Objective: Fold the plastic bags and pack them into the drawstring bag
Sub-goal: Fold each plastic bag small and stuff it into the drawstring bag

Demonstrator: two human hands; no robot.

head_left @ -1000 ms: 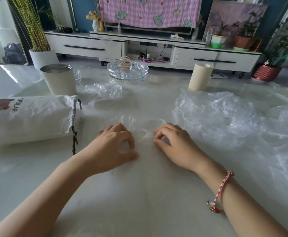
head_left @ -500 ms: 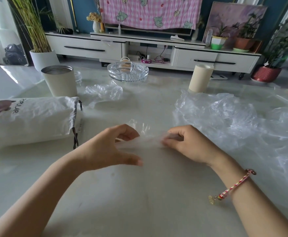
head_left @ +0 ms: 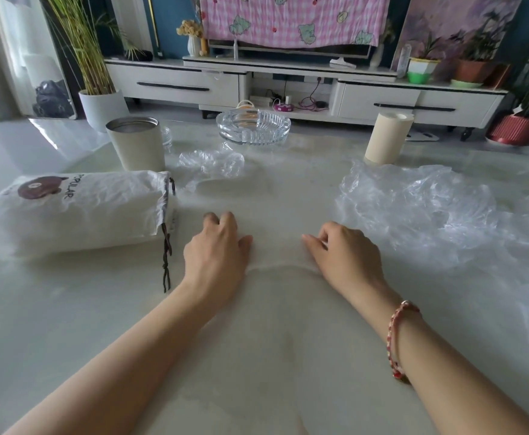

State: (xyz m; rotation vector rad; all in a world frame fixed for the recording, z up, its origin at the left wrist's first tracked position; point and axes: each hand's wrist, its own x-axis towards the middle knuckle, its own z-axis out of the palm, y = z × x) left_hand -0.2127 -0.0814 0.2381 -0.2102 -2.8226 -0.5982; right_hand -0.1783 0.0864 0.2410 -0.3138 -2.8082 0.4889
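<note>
at the middle of the pale table, 1 flattened clear plastic bag lies stretched between the 2 hands; left hand lies palm down on its left end, fingers nearly straight, pressing; right hand rests on its right end with fingers curled under, and whether it pinches the film cannot be told; white drawstring bag lies on its side just left of the left hand, mouth toward the hands, brown cord trailing on the table; loose heap of plastic bags lies right of the right hand; 1 crumpled bag sits farther back, near a cream tumbler.
</note>
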